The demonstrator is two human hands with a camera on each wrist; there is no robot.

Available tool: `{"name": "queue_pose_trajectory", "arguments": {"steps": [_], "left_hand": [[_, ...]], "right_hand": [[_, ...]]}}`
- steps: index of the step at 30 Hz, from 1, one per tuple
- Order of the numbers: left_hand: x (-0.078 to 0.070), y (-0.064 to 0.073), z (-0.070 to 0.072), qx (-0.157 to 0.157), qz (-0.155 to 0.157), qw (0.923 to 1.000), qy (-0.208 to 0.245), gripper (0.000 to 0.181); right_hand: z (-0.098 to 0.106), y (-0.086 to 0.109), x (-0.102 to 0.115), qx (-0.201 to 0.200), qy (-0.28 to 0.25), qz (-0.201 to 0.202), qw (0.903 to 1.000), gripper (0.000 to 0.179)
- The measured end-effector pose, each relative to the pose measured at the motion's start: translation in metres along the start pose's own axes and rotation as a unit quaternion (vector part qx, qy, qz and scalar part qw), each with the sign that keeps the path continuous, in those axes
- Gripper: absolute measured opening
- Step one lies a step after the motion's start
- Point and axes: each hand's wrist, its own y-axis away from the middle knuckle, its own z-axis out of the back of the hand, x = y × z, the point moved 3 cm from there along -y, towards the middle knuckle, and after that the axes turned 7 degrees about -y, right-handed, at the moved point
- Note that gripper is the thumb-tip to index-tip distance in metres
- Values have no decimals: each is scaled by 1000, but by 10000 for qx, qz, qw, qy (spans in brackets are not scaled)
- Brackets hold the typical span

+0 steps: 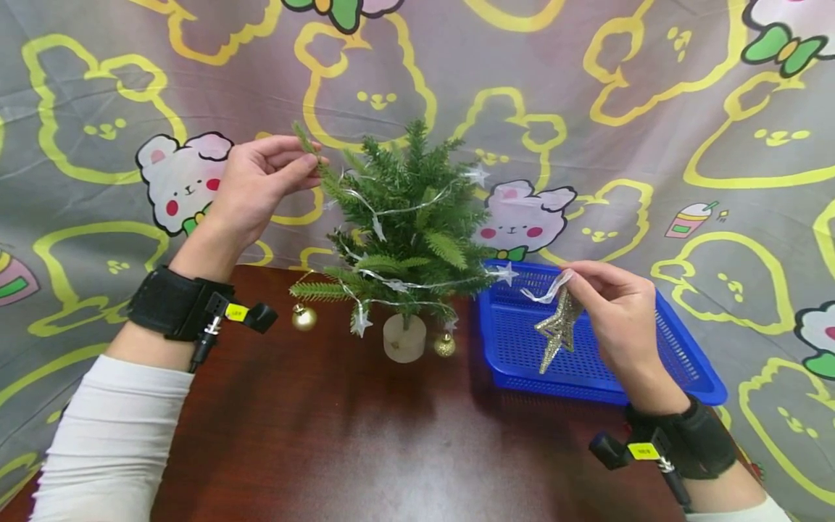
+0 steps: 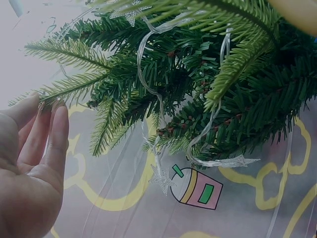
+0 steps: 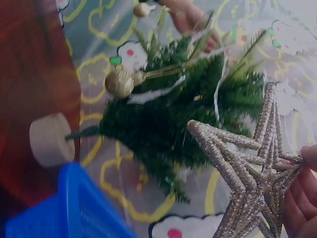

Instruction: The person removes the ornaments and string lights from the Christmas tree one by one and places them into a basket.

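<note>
A small artificial Christmas tree (image 1: 417, 210) stands on a round wooden base (image 1: 404, 339), wound with a clear string of star lights (image 1: 398, 286). My left hand (image 1: 261, 177) pinches the tip of an upper left branch (image 2: 74, 87) between thumb and fingers. Over the blue basket, my right hand (image 1: 613, 312) holds a gold glitter star ornament (image 1: 557, 330) by one point, a whitish ribbon (image 1: 548, 290) trailing from the grip. In the right wrist view the star (image 3: 247, 173) fills the lower right, its fingers at the edge. Two gold balls (image 1: 304, 317) hang from low branches.
A blue plastic basket (image 1: 499, 377) sits right of the tree on the dark wooden table (image 1: 293, 435). Behind them hangs a grey curtain (image 1: 215, 101) printed with yellow bear outlines and white rabbits. Each wrist wears a black strap (image 1: 163, 304) with a small camera.
</note>
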Motion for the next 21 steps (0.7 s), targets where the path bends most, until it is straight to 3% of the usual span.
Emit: {"name": "queue_pose_trajectory", "arguments": {"steps": [11,16,21], "left_hand": [[1,2,2,4,13,10000,-19,19],[1,2,3,6,14,10000,-52,18],[1,2,2,-2,6,10000,-16,17]], "right_hand": [[26,-8,-17,-71,1056,-136,9943,20],[40,-13,-28,-186,1723,-259,9845,22],[56,-19,-42,-338,2002,-506,9779,20]]}}
